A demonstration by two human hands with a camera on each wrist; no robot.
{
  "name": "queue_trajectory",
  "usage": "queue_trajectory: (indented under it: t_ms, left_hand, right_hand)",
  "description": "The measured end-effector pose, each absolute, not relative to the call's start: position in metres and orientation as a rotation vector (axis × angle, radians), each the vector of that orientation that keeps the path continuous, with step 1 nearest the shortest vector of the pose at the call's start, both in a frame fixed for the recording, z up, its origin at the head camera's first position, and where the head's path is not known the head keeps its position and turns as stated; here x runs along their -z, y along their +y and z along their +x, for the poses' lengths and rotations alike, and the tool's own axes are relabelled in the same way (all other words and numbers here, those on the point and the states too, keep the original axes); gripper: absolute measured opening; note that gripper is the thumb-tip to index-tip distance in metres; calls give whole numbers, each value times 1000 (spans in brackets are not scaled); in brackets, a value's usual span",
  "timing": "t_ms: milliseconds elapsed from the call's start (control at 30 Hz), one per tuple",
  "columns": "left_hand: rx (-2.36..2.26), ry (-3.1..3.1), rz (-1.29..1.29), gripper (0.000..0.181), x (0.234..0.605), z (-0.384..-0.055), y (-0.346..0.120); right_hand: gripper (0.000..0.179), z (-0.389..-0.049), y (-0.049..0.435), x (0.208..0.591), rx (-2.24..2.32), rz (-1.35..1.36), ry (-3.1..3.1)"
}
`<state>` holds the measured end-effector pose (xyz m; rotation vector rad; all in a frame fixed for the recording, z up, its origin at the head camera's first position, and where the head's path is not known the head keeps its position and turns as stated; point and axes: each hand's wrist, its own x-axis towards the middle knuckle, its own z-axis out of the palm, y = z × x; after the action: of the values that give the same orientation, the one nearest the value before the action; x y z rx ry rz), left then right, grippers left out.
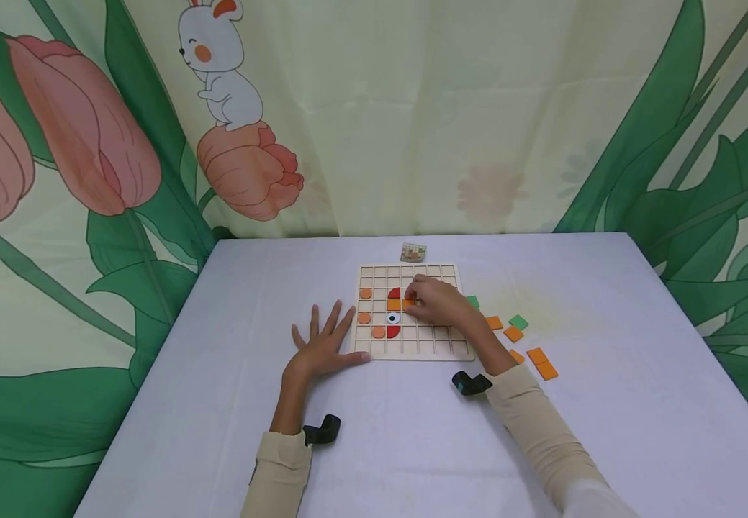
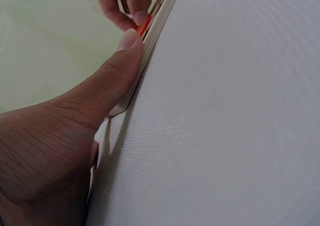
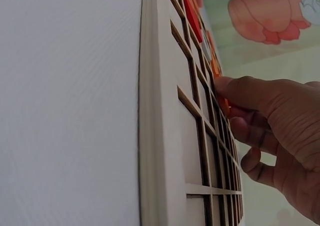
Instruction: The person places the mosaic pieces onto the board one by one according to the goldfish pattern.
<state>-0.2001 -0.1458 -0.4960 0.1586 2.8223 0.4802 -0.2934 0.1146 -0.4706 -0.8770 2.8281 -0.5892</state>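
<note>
A pale wooden grid board [image 1: 425, 350] lies on the table. My right hand [image 1: 438, 301] is over its middle, thumb and fingertips pinching an orange tile [image 1: 407, 305] at a cell. Part of this tile is hidden by the fingers; in the right wrist view an orange bit [image 3: 224, 104] shows beside the thumb. Just left of it another orange square [image 1: 393, 305] sits in the grid, between a red piece [image 1: 394, 293] and a white disc with a dark centre [image 1: 393, 318]. My left hand [image 1: 323, 351] rests with spread fingers, its thumb and index fingertips at the board's left edge.
Orange discs [image 1: 365, 318] and a lower red piece [image 1: 393, 332] sit in other cells. Loose orange tiles [image 1: 542, 363] and a green tile [image 1: 518, 322] lie right of the board. Behind it is a small patterned card [image 1: 413, 252]. A printed curtain [image 1: 412, 144] hangs beyond the table.
</note>
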Motion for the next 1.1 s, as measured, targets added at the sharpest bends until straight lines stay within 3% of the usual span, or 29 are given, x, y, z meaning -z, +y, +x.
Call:
queue_trajectory:
  t_ms: [500,800,1100]
  left_hand:
    - [-493,2825,159,103,496,-200,-145]
    - [-490,2824,157,102,494,-200,-145]
    - [-501,2825,169,101,493,-199,-145]
  right_hand:
    - [28,-290,114,469,571,-873,2840]
    - [18,-269,109,473,722,-1076,2696]
    - [21,-256,102,476,640,-1177,2689]
